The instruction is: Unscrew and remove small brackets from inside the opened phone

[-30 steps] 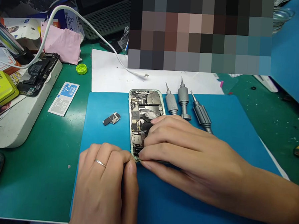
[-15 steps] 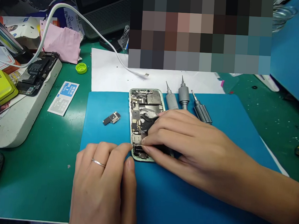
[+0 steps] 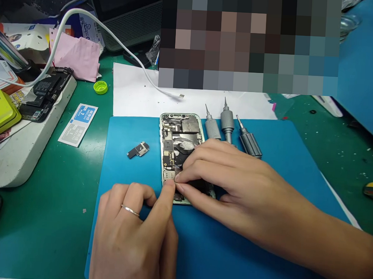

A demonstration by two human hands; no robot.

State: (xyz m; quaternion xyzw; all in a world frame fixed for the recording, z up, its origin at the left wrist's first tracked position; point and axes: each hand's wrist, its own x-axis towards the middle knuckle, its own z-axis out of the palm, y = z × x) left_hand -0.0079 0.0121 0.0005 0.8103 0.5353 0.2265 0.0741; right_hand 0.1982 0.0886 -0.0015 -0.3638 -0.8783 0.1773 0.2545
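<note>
**Both hands meet at the near end of an opened smartphone**

The opened smartphone [image 3: 186, 144] lies flat on a blue mat [image 3: 135, 128] on the green counter [image 3: 51, 220], its inner boards exposed and its long sides running away from the person. It is the landmark for all that follows.

The left hand [image 3: 134, 236], with a ring [image 3: 130, 210] on one finger, reaches in from the smartphone's near left side. Its index finger is extended onto the lower left part of the phone; the other fingers curl. Its thumb is partly hidden, so how far open this grip is cannot be told.

The right hand [image 3: 234, 179] comes in over the smartphone's near right part and covers some of it. Its grip is closed, thumb and index fingertips pinched together just beside the left index fingertip; whether something tiny sits between them cannot be made out.

Left of the smartphone, apart from it, is a small black-and-silver phone component [image 3: 138, 150]. Farther left are a blue-and-grey wipe packet [image 3: 77, 125] and, on a white case [image 3: 32, 156], a second opened phone [image 3: 45, 94]. Right of the smartphone's far half lie three precision screwdrivers [image 3: 227, 120], tips pointing away from the person. Beyond its far end, a white USB cable [image 3: 123, 40] ends over white paper [image 3: 132, 91].
</note>
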